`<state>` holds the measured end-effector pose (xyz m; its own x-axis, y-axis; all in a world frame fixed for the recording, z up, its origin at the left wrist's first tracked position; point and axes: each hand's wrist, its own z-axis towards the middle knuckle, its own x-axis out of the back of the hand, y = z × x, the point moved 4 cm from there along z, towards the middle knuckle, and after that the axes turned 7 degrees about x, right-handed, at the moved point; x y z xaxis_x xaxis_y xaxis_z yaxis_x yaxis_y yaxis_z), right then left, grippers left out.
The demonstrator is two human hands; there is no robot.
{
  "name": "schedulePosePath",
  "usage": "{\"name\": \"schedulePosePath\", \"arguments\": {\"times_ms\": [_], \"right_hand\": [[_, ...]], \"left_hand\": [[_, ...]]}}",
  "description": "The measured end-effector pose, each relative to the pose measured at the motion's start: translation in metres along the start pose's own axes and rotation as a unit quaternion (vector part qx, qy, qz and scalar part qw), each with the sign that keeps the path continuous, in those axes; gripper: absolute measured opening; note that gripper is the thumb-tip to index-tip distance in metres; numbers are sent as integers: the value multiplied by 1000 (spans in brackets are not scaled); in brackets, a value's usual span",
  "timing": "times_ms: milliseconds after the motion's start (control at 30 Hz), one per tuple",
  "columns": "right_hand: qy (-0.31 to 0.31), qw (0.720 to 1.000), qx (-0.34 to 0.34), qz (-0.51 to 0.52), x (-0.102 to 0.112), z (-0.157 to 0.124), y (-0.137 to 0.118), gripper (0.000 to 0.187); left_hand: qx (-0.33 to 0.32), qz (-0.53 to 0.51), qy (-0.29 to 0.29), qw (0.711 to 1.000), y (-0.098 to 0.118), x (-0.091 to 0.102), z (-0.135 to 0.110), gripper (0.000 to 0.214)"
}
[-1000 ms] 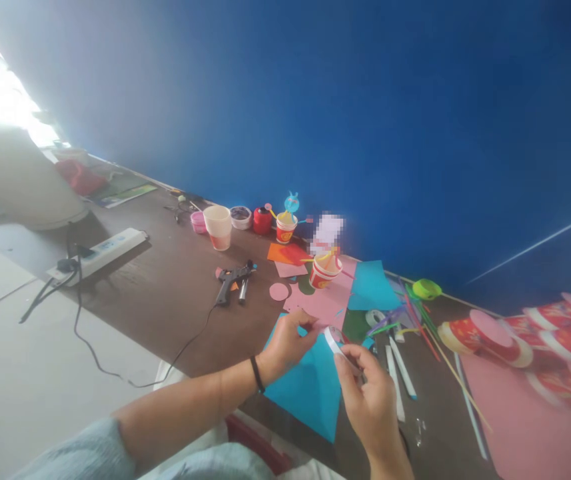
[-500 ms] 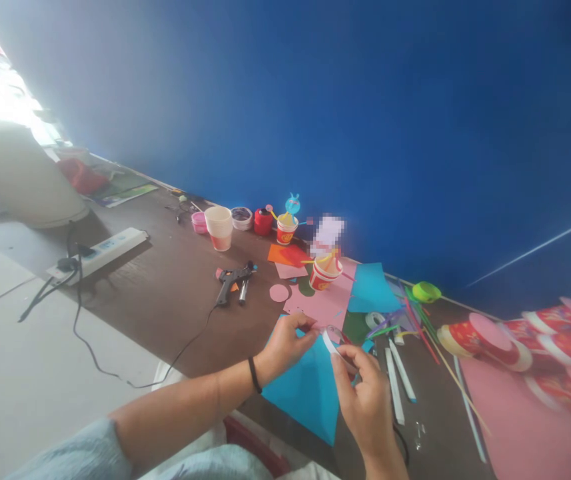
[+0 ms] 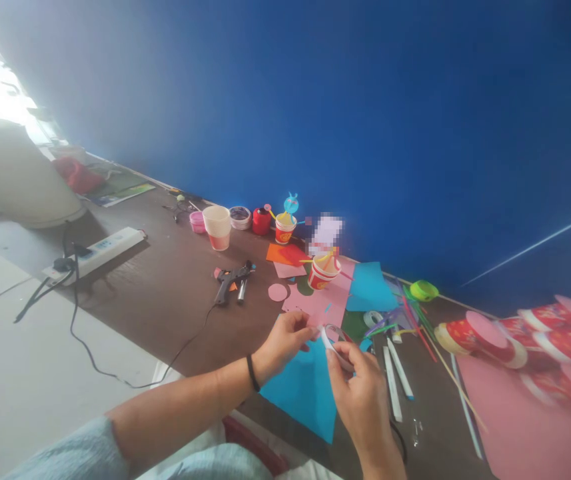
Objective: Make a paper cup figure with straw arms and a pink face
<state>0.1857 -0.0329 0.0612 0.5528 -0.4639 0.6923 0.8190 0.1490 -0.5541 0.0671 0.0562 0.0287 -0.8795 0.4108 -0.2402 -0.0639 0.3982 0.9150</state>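
Observation:
My right hand [image 3: 360, 383] grips a roll of white tape [image 3: 331, 343] between thumb and fingers, its ring turned toward me. The fingers of my left hand [image 3: 288, 340] are pinched together at the roll's left edge, where the tape's end seems to be; the end itself is too small to make out clearly. Below both hands lies a blue paper sheet [image 3: 300, 393]. Just beyond them, pink paper [image 3: 335, 300] carries a red and white paper cup [image 3: 323, 272] with yellow strips sticking out.
A black glue gun [image 3: 230, 281] with its cord lies left of my hands. White markers [image 3: 399, 367] and coloured pipe cleaners [image 3: 418, 320] are to the right, before red cups [image 3: 485, 337] with pink discs. A stack of cups [image 3: 216, 227] and a power strip [image 3: 100, 253] stand farther left.
The tape roll has turned so that more of its open ring shows. Both hands stay close together at it, and the view has shifted slightly.

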Motion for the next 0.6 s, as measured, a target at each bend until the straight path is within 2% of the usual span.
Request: {"name": "schedulePosePath", "arguments": {"times_ms": [233,433,600], "right_hand": [[0,998,48,-39,-3,0,-2,17],[3,995,84,-54,-2,3,-7,14],[4,997,54,-58,0,2,1,14]], "left_hand": [[37,-23,-8,999,1,0,0,20],[15,-2,-17,1000,1,2,1,27],[-8,49,18,999,-6,6,6,38]]}}
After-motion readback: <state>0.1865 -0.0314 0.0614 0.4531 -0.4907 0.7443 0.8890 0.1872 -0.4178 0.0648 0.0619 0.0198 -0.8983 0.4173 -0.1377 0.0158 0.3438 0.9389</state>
